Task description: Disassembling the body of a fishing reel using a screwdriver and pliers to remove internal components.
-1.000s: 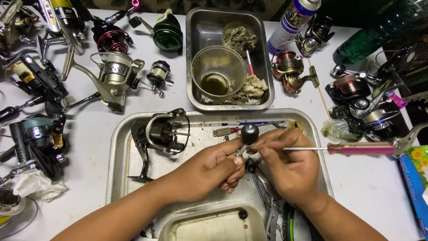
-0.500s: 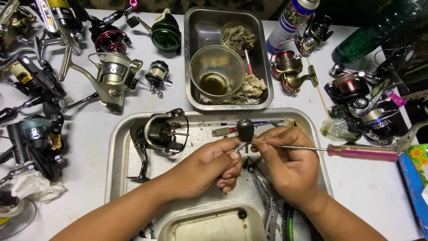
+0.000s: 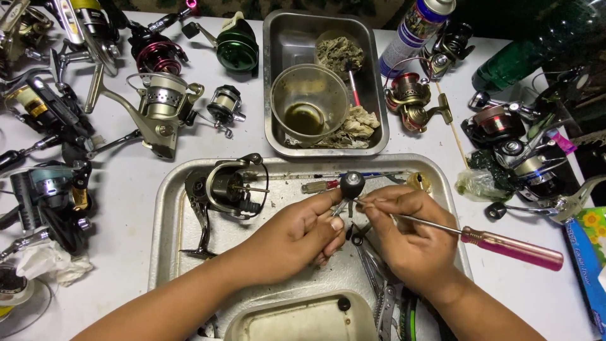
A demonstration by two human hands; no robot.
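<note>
My left hand (image 3: pixel 300 233) pinches a small reel handle with a black knob (image 3: pixel 351 185) over the large metal tray (image 3: pixel 164 208). My right hand (image 3: pixel 407 233) grips a long screwdriver with a pink handle (image 3: pixel 511 247); its shaft runs left and the tip meets the handle part just under the knob. A black spinning reel body (image 3: pixel 221 189) lies in the tray, left of my left hand. Pliers (image 3: pixel 379 297) rest in the tray under my right wrist.
A smaller steel pan (image 3: pixel 278 38) behind holds a clear cup (image 3: pixel 309 104) with dark liquid and dirty rags. Several fishing reels lie scattered left and right on the white table. A spray can (image 3: pixel 416 28) stands at the back. A pale tub (image 3: pixel 303 319) sits at the front.
Both hands have shifted slightly left and up with the knob. The screwdriver has tilted, its pink handle now lower at the right.
</note>
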